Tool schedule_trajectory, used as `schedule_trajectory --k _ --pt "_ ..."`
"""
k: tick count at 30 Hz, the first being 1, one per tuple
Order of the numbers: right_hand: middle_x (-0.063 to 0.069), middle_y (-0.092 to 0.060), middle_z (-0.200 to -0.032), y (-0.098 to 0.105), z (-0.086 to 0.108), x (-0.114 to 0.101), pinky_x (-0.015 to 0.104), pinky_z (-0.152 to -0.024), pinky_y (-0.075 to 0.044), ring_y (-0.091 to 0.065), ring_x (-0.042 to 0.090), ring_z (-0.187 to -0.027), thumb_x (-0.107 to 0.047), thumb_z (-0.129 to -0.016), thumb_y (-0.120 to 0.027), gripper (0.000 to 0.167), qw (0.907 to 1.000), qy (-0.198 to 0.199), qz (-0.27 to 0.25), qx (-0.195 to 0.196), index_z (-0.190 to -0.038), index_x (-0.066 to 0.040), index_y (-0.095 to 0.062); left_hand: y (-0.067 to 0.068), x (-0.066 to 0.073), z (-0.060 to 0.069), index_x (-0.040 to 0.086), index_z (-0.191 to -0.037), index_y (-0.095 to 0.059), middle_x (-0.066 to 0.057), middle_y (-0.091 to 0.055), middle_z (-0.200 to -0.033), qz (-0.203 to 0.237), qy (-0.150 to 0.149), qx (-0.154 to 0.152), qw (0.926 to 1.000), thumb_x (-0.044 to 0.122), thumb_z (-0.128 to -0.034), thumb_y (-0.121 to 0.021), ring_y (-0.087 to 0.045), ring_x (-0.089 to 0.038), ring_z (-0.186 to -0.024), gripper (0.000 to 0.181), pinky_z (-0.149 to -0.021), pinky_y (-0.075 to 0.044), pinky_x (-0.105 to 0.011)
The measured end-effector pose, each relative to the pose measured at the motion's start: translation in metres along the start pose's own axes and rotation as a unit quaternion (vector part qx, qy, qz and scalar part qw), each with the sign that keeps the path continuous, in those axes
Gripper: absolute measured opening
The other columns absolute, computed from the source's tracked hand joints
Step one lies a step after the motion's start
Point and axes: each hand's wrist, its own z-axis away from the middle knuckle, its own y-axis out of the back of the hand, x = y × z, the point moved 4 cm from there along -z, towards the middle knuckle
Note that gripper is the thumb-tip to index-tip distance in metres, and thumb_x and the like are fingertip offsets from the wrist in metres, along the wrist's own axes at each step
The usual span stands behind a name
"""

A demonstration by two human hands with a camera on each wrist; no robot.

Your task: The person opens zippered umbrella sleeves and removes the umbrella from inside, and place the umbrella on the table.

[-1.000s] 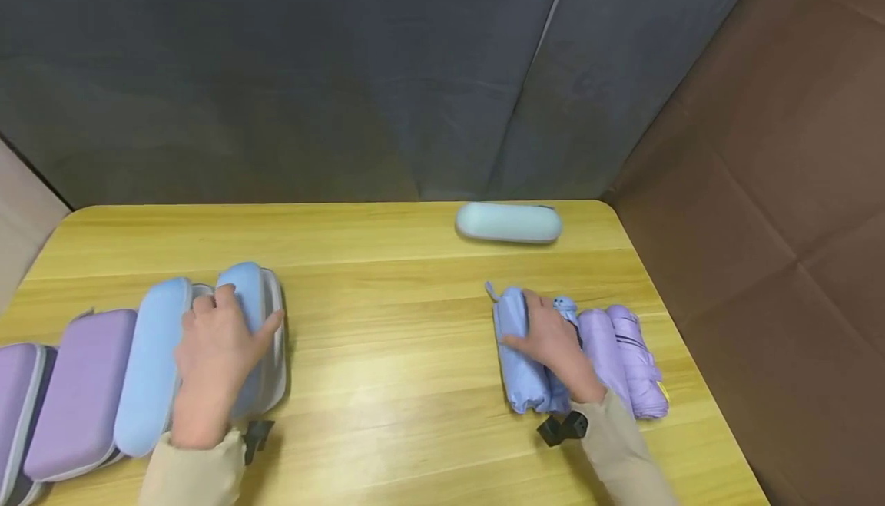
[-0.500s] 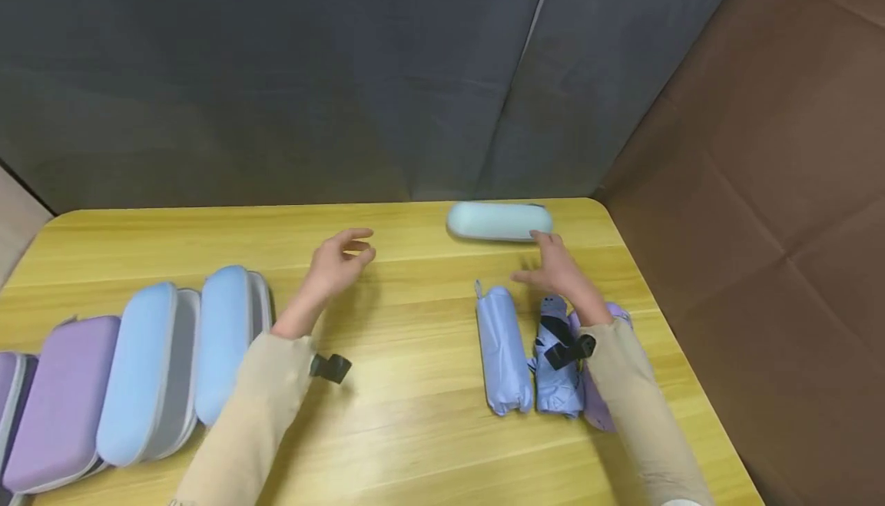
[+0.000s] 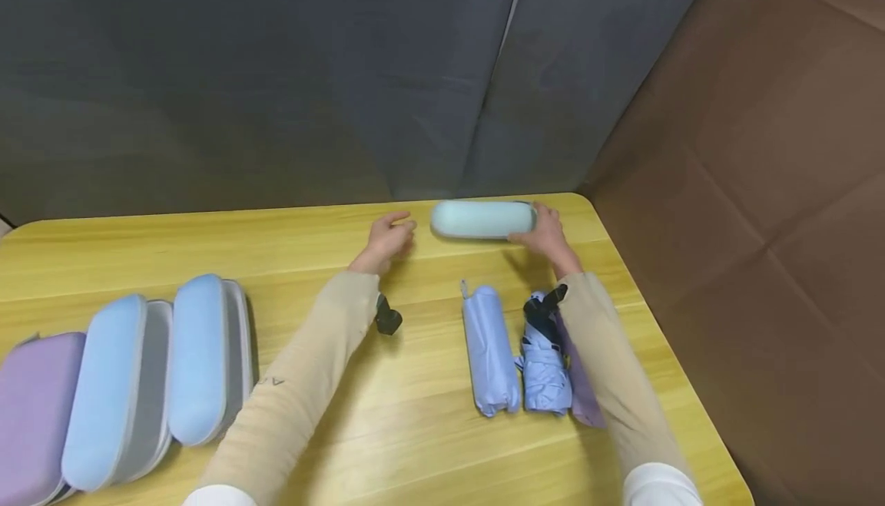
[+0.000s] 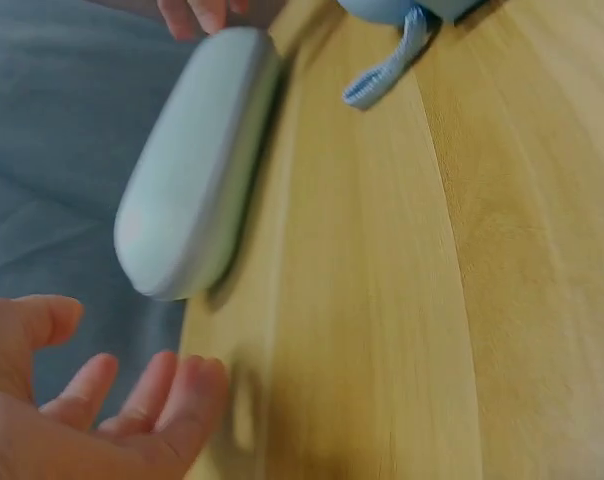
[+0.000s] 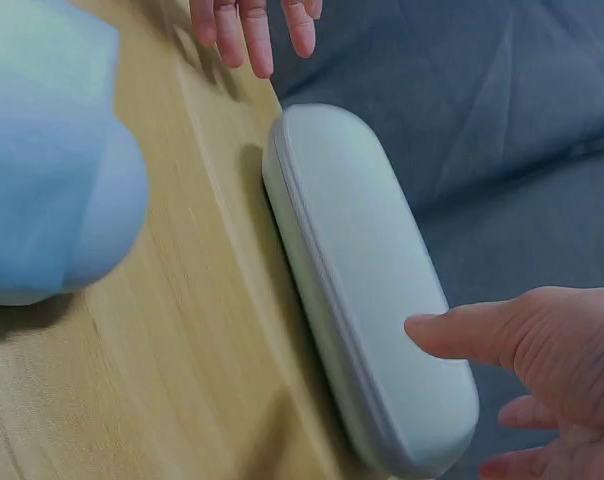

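A pale mint zip case with rounded ends lies lengthwise along the table's back edge. My right hand is at the case's right end, its thumb in front and its fingers behind. In the right wrist view the thumb overlaps the case top, while the fingers stay spread past the end; contact is unclear. Just short of the left end, my left hand hovers with loosely bent fingers. The left wrist view has a gap between those fingers and the case.
Two light blue cases and a purple case stand in a row on the left. Nearer on the right lie two folded blue umbrellas. A purple bundle is partly hidden by my right sleeve.
My left hand has left the blue case and moved right and back to the mint case. My right hand has gone from the blue umbrellas back to the mint case's right end.
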Motion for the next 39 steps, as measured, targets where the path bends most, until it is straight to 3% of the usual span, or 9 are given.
schedule_trajectory --k 3,6,8,13,17,24,29,35,39 --pt "0.027 -0.027 -0.144 -0.009 -0.016 0.022 0.043 -0.109 -0.026 -0.029 0.039 -0.132 -0.028 -0.075 -0.078 0.094 0.9994 0.003 -0.034 -0.006 -0.145 0.002 -0.024 -0.007 0.001 -0.009 0.007 -0.142 -0.037 -0.017 -0.054 -0.12 -0.006 -0.019 -0.011 0.9997 0.021 -0.0942 -0.054 -0.055 -0.02 -0.091 0.052 -0.078 -0.048 -0.027" --pt "0.02 -0.028 -0.148 -0.024 -0.042 0.052 0.036 -0.11 -0.024 -0.028 0.033 -0.134 -0.037 -0.07 -0.08 0.102 0.9965 -0.004 -0.083 -0.007 -0.148 -0.005 -0.022 -0.014 -0.003 -0.019 0.009 -0.147 -0.029 -0.017 -0.041 -0.141 -0.006 -0.034 -0.043 0.9985 0.026 -0.0948 -0.053 -0.045 -0.028 -0.122 0.059 -0.097 -0.043 -0.034" --pt "0.017 -0.028 -0.149 -0.029 -0.047 0.056 0.036 -0.11 -0.024 -0.028 0.031 -0.134 -0.035 -0.072 -0.079 0.102 0.993 -0.026 -0.115 -0.007 -0.149 -0.008 -0.018 -0.019 -0.002 -0.02 0.008 -0.149 -0.021 -0.018 -0.032 -0.147 -0.006 -0.042 -0.072 0.9965 0.025 -0.096 -0.05 -0.038 -0.032 -0.13 0.062 -0.103 -0.038 -0.037" --pt "0.02 -0.025 -0.15 -0.016 -0.018 0.024 0.042 -0.108 -0.029 -0.029 0.034 -0.133 -0.018 -0.083 -0.069 0.086 0.9837 -0.089 -0.153 -0.03 -0.149 -0.006 -0.016 -0.03 0.002 -0.017 0.001 -0.149 -0.013 -0.018 -0.02 -0.152 -0.007 -0.035 -0.11 0.9933 0.018 -0.099 -0.042 -0.025 -0.032 -0.137 0.06 -0.109 -0.028 -0.04" --pt "0.022 -0.027 -0.147 -0.011 -0.009 0.015 0.041 -0.099 -0.04 -0.035 0.034 -0.129 -0.012 -0.083 -0.068 0.08 0.9767 -0.104 -0.186 -0.018 -0.147 -0.005 -0.02 -0.033 0.001 -0.017 -0.003 -0.144 -0.029 -0.017 -0.03 -0.149 -0.003 -0.036 -0.071 0.9968 0.011 -0.0972 -0.044 -0.032 -0.029 -0.134 0.051 -0.108 -0.031 -0.039" --pt "0.022 -0.035 -0.14 -0.015 -0.006 0.018 0.04 -0.09 -0.045 -0.043 0.034 -0.119 -0.008 -0.077 -0.074 0.077 0.9711 -0.11 -0.212 0.013 -0.14 -0.005 -0.03 -0.036 -0.005 -0.011 -0.001 -0.134 -0.048 -0.018 -0.048 -0.136 -0.05 -0.069 0.05 0.9951 -0.002 -0.0837 -0.052 -0.048 -0.028 -0.117 0.05 -0.09 -0.044 -0.033" --pt "0.022 -0.039 -0.136 -0.024 -0.003 0.009 0.037 -0.086 -0.046 -0.045 0.033 -0.113 -0.009 -0.074 -0.077 0.075 0.9731 -0.097 -0.209 0.002 -0.135 -0.003 -0.033 -0.02 -0.009 -0.004 -0.002 -0.129 -0.053 -0.016 -0.052 -0.132 -0.07 -0.067 0.09 0.9913 0.0 -0.0811 -0.059 -0.049 -0.028 -0.113 0.048 -0.093 -0.044 -0.034" --pt "0.024 -0.043 -0.128 -0.038 0.006 -0.012 0.036 -0.079 -0.049 -0.052 0.028 -0.092 -0.011 -0.075 -0.077 0.068 0.9775 -0.081 -0.188 -0.048 -0.129 -0.003 -0.036 0.014 -0.012 0.007 -0.003 -0.134 -0.047 -0.017 -0.048 -0.135 -0.07 -0.036 0.058 0.9952 0.007 -0.0851 -0.063 -0.052 -0.031 -0.116 0.052 -0.091 -0.048 -0.038" --pt "0.025 -0.047 -0.122 -0.048 0.013 -0.029 0.038 -0.078 -0.052 -0.055 0.026 -0.081 -0.01 -0.075 -0.077 0.066 0.9795 -0.062 -0.178 -0.072 -0.127 -0.002 -0.037 0.037 -0.01 0.021 -0.005 -0.136 -0.043 -0.02 -0.046 -0.137 -0.108 -0.024 0.051 0.9926 0.01 -0.0858 -0.062 -0.051 -0.033 -0.117 0.055 -0.093 -0.047 -0.039"
